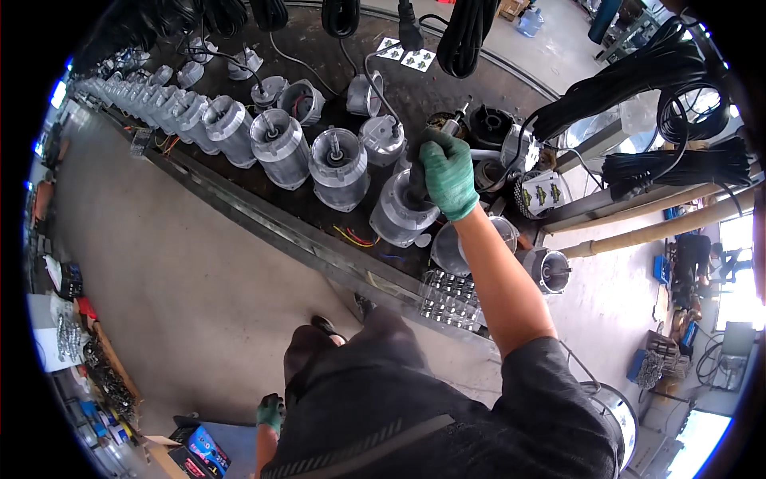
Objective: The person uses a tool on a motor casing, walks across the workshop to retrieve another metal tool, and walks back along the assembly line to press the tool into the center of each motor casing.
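Note:
My right hand (448, 174), in a green glove, is closed round a dark tool (416, 185) over a grey metal motor housing (401, 217). The glove hides much of the tool, and its exact kind does not show. A bare metal shaft (452, 124) sticks up just beyond the hand; whether it belongs to the tool I cannot tell. Down by my left side hangs my left hand (271, 410), also gloved, away from the bench. Its fingers are too small and dark to read. Left of the right hand stands another motor housing (338, 180) with an upright shaft.
Motor housings (230, 132) line the bench (239, 195) toward the far left. Bundles of black cable (469, 36) hang above its back edge. Near the front edge lies a stack of small metal parts (448, 299). A person (692, 263) is at the far right. Boxes (195, 451) stand lower left.

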